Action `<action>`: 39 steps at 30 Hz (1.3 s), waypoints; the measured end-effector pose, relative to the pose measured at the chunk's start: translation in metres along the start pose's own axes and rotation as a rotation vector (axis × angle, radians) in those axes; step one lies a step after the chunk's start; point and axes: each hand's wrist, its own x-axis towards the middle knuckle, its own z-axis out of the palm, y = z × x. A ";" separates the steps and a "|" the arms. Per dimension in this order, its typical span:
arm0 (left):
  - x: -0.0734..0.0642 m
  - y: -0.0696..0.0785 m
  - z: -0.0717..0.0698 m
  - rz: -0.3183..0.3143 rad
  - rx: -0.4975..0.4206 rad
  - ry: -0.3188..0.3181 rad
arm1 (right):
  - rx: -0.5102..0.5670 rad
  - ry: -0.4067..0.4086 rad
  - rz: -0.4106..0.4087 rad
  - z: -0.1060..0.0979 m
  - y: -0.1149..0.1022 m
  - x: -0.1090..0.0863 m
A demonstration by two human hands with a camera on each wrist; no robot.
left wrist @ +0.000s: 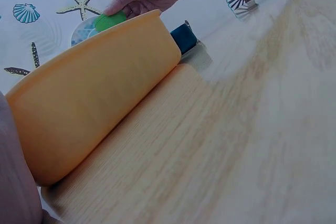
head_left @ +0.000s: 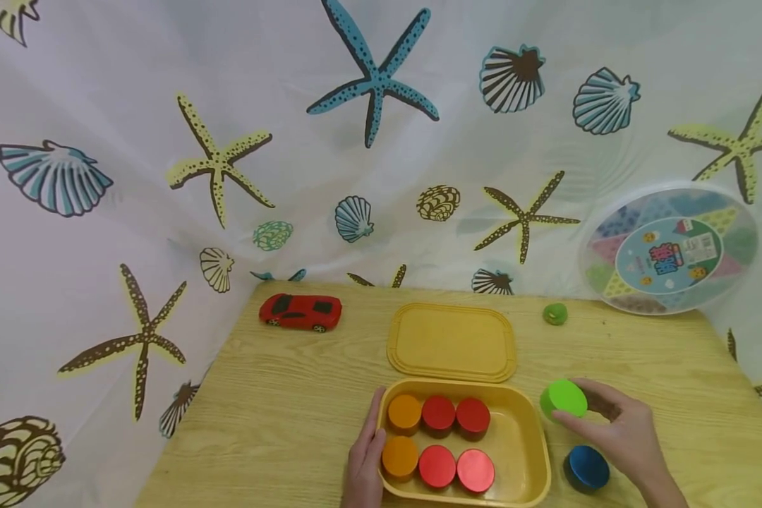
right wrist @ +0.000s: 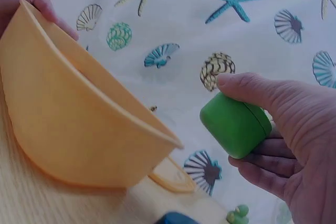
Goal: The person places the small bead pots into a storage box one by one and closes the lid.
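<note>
My right hand pinches a small round green tub between thumb and fingers, off the right end of a yellow-orange plastic box. A seam runs round the tub near one end in the right wrist view. My left hand rests along the box's left wall, fingers straight against its outside. Inside the box stand two orange tubs at the left and several red tubs in two rows beside them; its right part shows bare floor. A dark blue tub stands on the table below my right hand.
Behind the box lies a flat yellow lid. Along the back are a red toy car, a small green lump and a clear round package leaning on the patterned curtain. Wood-grain tabletop extends on both sides.
</note>
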 end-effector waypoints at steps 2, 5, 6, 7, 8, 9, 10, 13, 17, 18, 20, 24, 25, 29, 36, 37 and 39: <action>0.000 0.000 0.000 -0.002 0.005 0.002 | 0.037 -0.042 -0.019 0.004 -0.007 0.001; 0.000 0.000 -0.001 0.002 0.012 0.005 | 0.091 -0.116 -0.037 0.011 -0.014 0.003; 0.000 0.000 -0.001 0.005 0.015 0.005 | 0.102 -0.141 -0.044 0.013 -0.015 0.003; 0.000 0.000 -0.001 0.007 0.015 0.004 | 0.110 -0.163 -0.047 0.015 -0.017 0.003; 0.000 -0.001 -0.001 0.007 0.016 0.002 | 0.114 -0.185 -0.053 0.018 -0.018 0.003; 0.000 0.000 -0.001 0.009 0.018 0.001 | 0.117 -0.203 -0.060 0.020 -0.019 0.003; -0.002 0.000 -0.004 0.006 0.019 0.007 | 0.119 -0.227 -0.071 0.024 -0.021 0.004; -0.006 0.000 -0.012 -0.004 0.022 0.027 | 0.102 -0.288 -0.121 0.037 -0.027 0.006; -0.006 -0.002 -0.015 0.043 0.057 -0.006 | -0.005 -0.315 -0.193 0.043 -0.030 0.007; -0.006 -0.002 -0.015 0.070 0.064 -0.024 | -0.042 -0.313 -0.215 0.043 -0.030 0.007; -0.004 -0.004 -0.014 0.126 0.078 -0.059 | -0.122 -0.301 -0.265 0.042 -0.029 0.006; -0.006 -0.005 -0.019 0.135 0.076 -0.063 | -0.211 -0.289 -0.405 0.054 -0.028 0.006; -0.005 -0.004 -0.018 0.112 0.077 -0.061 | -0.221 -0.288 -0.427 0.055 -0.026 0.005; -0.004 0.000 -0.017 0.011 0.075 -0.036 | -0.286 -0.325 -0.457 0.060 -0.025 0.006; 0.000 0.000 -0.008 -0.044 0.034 0.016 | -0.490 -0.489 -0.375 0.058 -0.038 0.011; 0.001 0.000 -0.007 -0.039 0.026 0.019 | -0.507 -0.506 -0.375 0.057 -0.039 0.012; 0.003 0.000 -0.003 -0.028 0.007 0.020 | -0.538 -0.526 -0.391 0.055 -0.040 0.013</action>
